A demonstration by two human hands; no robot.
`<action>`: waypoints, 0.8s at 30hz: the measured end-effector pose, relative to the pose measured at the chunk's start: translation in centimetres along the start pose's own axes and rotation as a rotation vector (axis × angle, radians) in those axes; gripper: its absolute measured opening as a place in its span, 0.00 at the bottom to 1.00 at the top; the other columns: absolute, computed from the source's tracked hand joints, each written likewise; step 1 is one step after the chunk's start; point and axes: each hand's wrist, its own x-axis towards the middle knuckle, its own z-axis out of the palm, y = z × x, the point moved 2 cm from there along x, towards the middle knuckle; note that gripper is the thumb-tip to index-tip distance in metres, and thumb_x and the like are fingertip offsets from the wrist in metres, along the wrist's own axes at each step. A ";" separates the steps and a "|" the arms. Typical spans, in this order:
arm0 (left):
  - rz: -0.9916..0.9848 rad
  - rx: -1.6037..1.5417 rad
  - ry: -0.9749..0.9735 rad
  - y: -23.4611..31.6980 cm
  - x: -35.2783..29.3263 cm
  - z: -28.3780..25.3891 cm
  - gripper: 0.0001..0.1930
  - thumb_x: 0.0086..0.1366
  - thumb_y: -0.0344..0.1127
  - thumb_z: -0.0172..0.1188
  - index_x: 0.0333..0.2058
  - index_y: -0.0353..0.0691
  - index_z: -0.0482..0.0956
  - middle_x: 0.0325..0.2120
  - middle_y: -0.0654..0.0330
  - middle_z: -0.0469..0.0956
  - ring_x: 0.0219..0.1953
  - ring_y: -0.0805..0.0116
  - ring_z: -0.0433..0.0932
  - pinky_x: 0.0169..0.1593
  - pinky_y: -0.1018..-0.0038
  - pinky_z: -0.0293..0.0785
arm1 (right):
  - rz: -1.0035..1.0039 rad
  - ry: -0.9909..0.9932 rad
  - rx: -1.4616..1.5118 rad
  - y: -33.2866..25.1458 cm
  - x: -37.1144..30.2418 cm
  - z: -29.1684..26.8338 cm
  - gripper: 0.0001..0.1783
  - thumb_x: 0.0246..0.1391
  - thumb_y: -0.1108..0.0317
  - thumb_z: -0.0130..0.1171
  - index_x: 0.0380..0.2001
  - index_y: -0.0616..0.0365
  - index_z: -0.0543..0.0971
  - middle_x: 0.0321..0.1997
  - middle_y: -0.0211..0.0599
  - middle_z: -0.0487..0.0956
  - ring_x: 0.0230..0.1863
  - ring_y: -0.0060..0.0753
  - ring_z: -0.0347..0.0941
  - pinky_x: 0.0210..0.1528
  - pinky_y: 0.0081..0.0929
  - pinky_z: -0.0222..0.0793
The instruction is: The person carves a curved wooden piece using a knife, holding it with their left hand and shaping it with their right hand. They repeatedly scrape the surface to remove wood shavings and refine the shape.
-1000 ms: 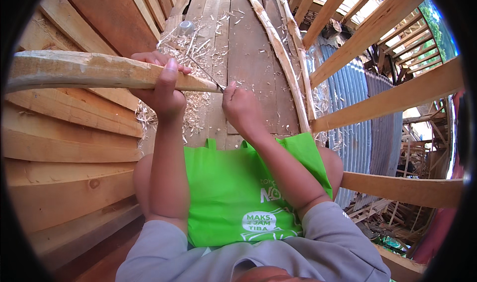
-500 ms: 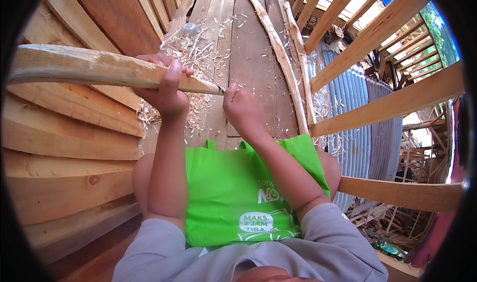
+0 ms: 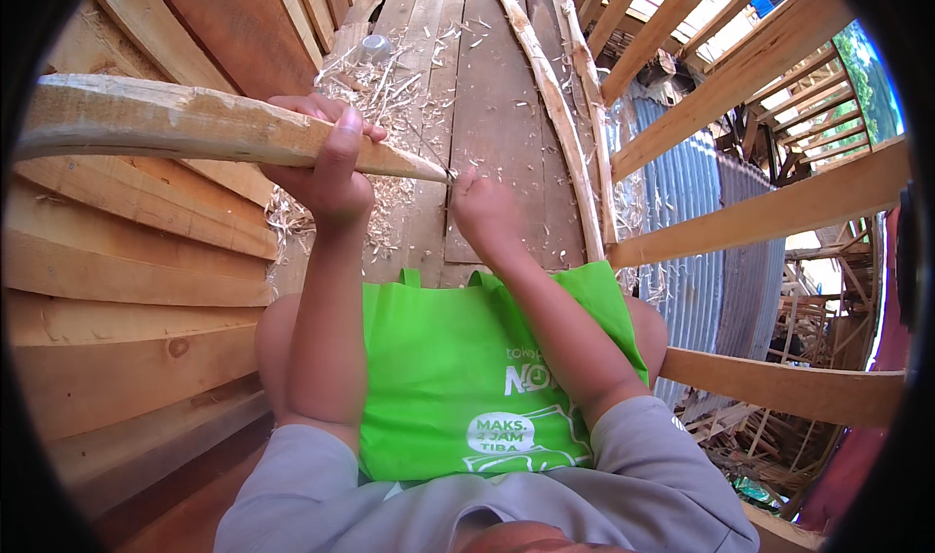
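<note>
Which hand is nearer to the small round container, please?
Left: in the picture, the left hand is below the container; the right hand is farther down and to its right.

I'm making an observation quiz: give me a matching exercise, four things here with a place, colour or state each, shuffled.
1. left hand
2. right hand
3. bag
4. corrugated sheets

A. beyond the railing
B. bright green with white print
C. curled around the wood
D. closed beside the wood's narrow tip

Pairs: 1-C, 2-D, 3-B, 4-A
</note>
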 end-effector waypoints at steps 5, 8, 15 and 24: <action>-0.004 0.007 0.002 0.3 0.2 0.0 0.10 0.53 0.26 0.55 0.31 0.43 0.62 0.20 0.61 0.64 0.20 0.73 0.68 0.26 0.73 0.75 | -0.033 0.088 -0.021 0.7 0.5 0.4 0.36 0.67 0.52 0.32 0.23 0.69 0.81 0.29 0.64 0.79 0.34 0.70 0.76 0.44 0.58 0.71; -0.007 0.011 -0.006 0.8 0.3 0.1 0.10 0.53 0.25 0.55 0.31 0.43 0.62 0.20 0.61 0.64 0.21 0.73 0.68 0.26 0.73 0.75 | -0.056 0.025 -0.022 -2.4 -1.6 -1.8 0.35 0.67 0.52 0.32 0.24 0.68 0.81 0.29 0.63 0.79 0.34 0.68 0.76 0.43 0.58 0.71; 0.019 -0.074 -0.036 0.0 0.1 0.2 0.12 0.53 0.21 0.57 0.33 0.38 0.62 0.20 0.60 0.68 0.19 0.73 0.71 0.25 0.73 0.79 | -0.083 0.104 0.016 1.6 0.2 1.2 0.36 0.68 0.51 0.32 0.22 0.68 0.79 0.28 0.65 0.78 0.33 0.69 0.75 0.41 0.59 0.69; 0.071 -0.093 -0.044 0.1 0.6 -1.3 0.12 0.54 0.20 0.59 0.32 0.36 0.64 0.19 0.61 0.70 0.19 0.74 0.73 0.25 0.74 0.81 | -0.298 0.016 0.213 -4.5 -4.0 -1.1 0.24 0.68 0.56 0.41 0.34 0.68 0.78 0.30 0.65 0.78 0.35 0.72 0.74 0.40 0.59 0.67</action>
